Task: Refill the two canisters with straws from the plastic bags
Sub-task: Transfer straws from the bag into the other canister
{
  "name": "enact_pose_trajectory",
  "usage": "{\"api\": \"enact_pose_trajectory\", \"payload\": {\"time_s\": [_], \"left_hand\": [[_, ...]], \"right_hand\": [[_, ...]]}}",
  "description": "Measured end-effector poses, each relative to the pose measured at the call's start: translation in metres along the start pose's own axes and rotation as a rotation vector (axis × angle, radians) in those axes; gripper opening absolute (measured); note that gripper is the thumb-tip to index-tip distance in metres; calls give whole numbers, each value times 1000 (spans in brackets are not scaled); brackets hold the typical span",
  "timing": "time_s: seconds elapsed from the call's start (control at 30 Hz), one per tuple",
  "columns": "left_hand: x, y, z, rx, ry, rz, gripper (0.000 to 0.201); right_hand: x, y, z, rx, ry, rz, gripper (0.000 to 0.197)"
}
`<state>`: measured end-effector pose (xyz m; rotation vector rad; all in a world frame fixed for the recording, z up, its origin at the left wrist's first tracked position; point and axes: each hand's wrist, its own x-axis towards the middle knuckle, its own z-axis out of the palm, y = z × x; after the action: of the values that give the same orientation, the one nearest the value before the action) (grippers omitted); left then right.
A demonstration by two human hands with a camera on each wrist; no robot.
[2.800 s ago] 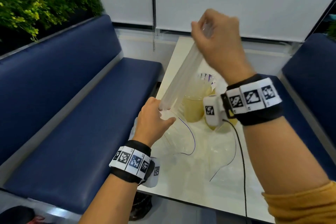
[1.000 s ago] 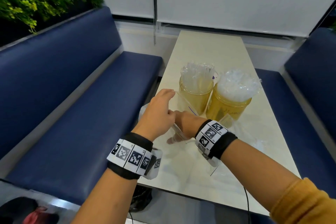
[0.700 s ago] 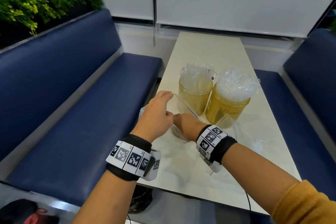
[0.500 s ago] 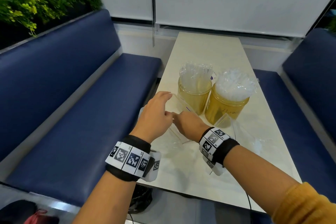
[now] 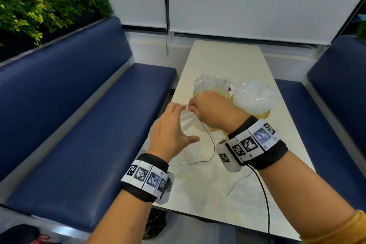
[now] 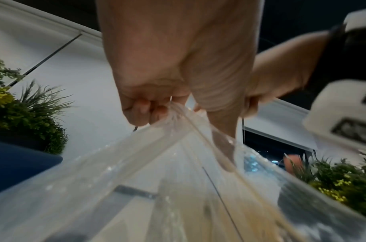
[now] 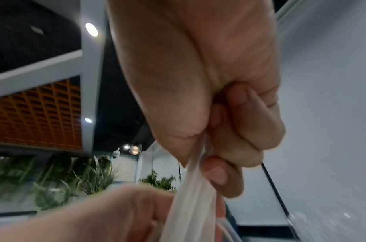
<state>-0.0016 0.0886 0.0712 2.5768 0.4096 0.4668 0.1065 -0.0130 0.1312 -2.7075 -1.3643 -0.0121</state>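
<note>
Two yellowish canisters stand mid-table, the left canister (image 5: 226, 96) and the right canister (image 5: 263, 114), each packed with clear-wrapped straws (image 5: 253, 97). In front of them a clear plastic bag (image 5: 195, 150) with a thin purple line is lifted by its top edge. My right hand (image 5: 208, 109) pinches that edge in front of the left canister, fingers curled on the film (image 7: 198, 180). My left hand (image 5: 172, 125) is just beside it; in the left wrist view its fingers (image 6: 140, 111) curl on the bag (image 6: 157, 188). What the bag holds I cannot tell.
A second limp clear bag (image 5: 243, 182) lies on the pale table (image 5: 221, 61) near the front. Blue bench seats (image 5: 99, 125) run along both sides. Plants (image 5: 39, 6) sit behind the left bench. A black cable (image 5: 265, 194) hangs from my right wrist.
Both hands have come up off the table with the bag's top edge. The right hand has risen in front of the left canister. Earlier, it held a straw bundle up high.
</note>
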Motion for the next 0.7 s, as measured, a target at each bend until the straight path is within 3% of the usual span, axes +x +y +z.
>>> {"api": "enact_pose_trajectory", "payload": {"time_s": [0.1,0.2,0.37,0.47,0.6,0.7], "left_hand": [[5,-2,8,11,87,-45,62],[9,1,9,42,183,-69,28],[18,-4,15,-170,249,-107,25],[20,-4,15,-298,256,-84,2],[21,-3,14,-295,247,-141,34],[22,-6,12,-247,171,-184,23]], "right_hand": [[-5,-6,-21,-49,71,-68,25],[-9,-12,-34,48,187,-92,35],[-6,-24,-23,486,516,-62,44],[-2,-35,0,641,547,-50,39],[11,-37,9,453,546,-53,39],[24,-23,-18,487,603,-38,48]]}}
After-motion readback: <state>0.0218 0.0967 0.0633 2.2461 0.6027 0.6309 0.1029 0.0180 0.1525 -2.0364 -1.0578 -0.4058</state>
